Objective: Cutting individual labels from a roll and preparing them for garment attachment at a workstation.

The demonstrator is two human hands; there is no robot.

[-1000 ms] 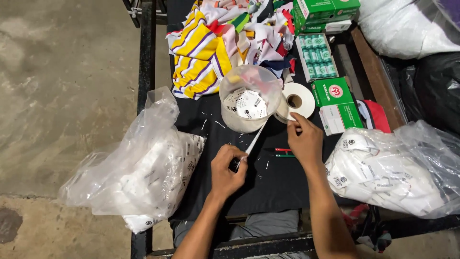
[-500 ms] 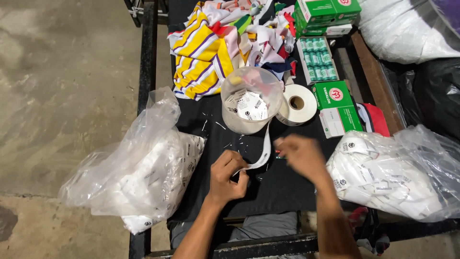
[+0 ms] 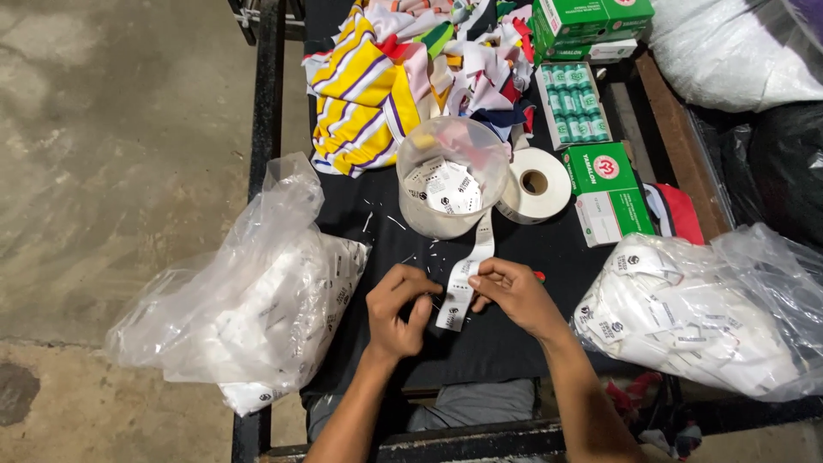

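Head view: both forearms come up from the bottom edge and meet over the black table top [image 3: 514, 343], wrists bent inward so the two hands sit close together. The left hand [image 3: 396, 310] is curled, fingers folded toward the palm and closed on something small and dark that is too hidden to name; its fingertips lie just beside the lower end of the white label strip [image 3: 463, 279]. The right hand [image 3: 507, 291] pinches that strip between thumb and fingers near its lower part, knuckles turned to the left. The strip hangs over the rim of the clear plastic tub [image 3: 450, 176], which holds loose white labels, and runs down the table to the hands. A white tape roll [image 3: 536, 184] lies touching the tub's right side, with a green box [image 3: 610, 190] just beyond it. A clear bag of white labels [image 3: 249, 300] sits at the table's left edge and another bag of labels [image 3: 703, 317] at the right. Striped yellow, white and purple cloth [image 3: 369, 86] is heaped behind the tub.

Against the picture half a second earlier, the right hand has gone from a blurred sweep out to the right to a steady pinch on the strip, close to the left hand. A second ago it was raised near the tape roll with a finger up. The left hand has kept nearly the same place, and the tub, roll and bags have not shifted
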